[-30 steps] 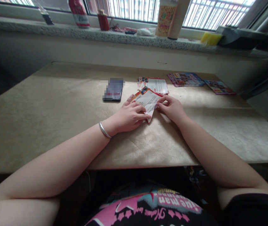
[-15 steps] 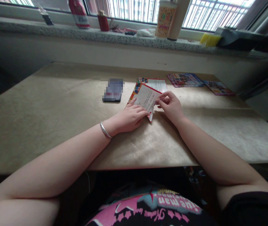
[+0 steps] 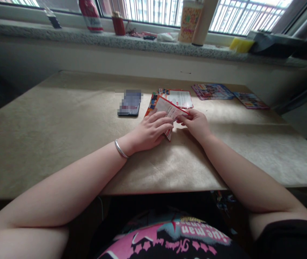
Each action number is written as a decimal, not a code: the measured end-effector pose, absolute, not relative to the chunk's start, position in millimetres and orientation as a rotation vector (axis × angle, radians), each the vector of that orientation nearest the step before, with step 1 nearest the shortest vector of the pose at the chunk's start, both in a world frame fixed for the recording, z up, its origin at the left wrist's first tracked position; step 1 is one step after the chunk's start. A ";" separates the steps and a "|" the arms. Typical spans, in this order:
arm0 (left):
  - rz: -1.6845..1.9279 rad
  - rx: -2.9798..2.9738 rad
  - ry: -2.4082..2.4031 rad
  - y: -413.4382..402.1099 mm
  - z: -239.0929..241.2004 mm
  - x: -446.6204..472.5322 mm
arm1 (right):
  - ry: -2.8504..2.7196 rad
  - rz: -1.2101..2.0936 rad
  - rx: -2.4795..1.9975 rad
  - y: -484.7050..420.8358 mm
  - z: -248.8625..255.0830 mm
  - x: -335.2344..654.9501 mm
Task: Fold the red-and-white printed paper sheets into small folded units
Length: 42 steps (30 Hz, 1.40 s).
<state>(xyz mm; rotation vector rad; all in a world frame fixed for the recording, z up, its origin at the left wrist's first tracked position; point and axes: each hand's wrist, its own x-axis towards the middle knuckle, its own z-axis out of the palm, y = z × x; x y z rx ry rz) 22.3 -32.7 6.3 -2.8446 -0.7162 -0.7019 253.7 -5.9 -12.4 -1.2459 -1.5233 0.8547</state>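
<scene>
A printed paper leaflet [image 3: 164, 105], white inside with red and coloured edges, lies partly folded on the brown table [image 3: 61, 122]. My left hand [image 3: 150, 132] lies over its near part with fingers pressing it down. My right hand [image 3: 195, 124] pinches the leaflet's right edge between thumb and fingers. A silver bangle [image 3: 120, 149] circles my left wrist. Another leaflet [image 3: 179, 98] lies flat just behind the one I hold.
A dark phone [image 3: 130, 103] lies left of the leaflets. Two more colourful leaflets [image 3: 212, 91] [image 3: 251, 100] lie at the back right. The stone windowsill [image 3: 115, 40] holds a red bottle [image 3: 90, 15], a small red cup [image 3: 118, 23], a tall printed cup [image 3: 189, 19] and a yellow sponge [image 3: 241, 44].
The leaflet's upper flap was lifted half a second ago and is now folded lower toward the table. My left fingers have moved up onto the paper; my right hand shifted slightly left.
</scene>
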 end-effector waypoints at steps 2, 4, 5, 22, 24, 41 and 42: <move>-0.766 -2.766 -0.747 -32.4 6.5 21.1 | -1.585 0.819 -1.237 -8.4 -11.1 254.2; -0.808 -2.708 -0.770 -32.5 7.2 19.5 | -1.641 0.796 -1.222 -11.2 -8.9 253.8; -0.822 -2.693 -0.777 -32.5 7.7 18.6 | -1.665 0.793 -1.208 -12.5 -7.7 253.3; -0.523 -2.820 -0.817 -28.2 8.3 14.9 | -1.794 0.746 -1.394 -15.5 -6.9 252.0; -0.521 -2.846 -0.827 -28.8 9.6 15.1 | -1.810 0.714 -1.405 -15.6 -6.9 251.4; -0.758 -2.805 -0.729 -20.7 3.0 8.8 | -2.005 0.401 -1.322 -23.9 0.2 251.5; -0.757 -2.802 -0.725 -19.1 2.1 8.3 | -2.018 0.381 -1.325 -25.0 0.7 250.6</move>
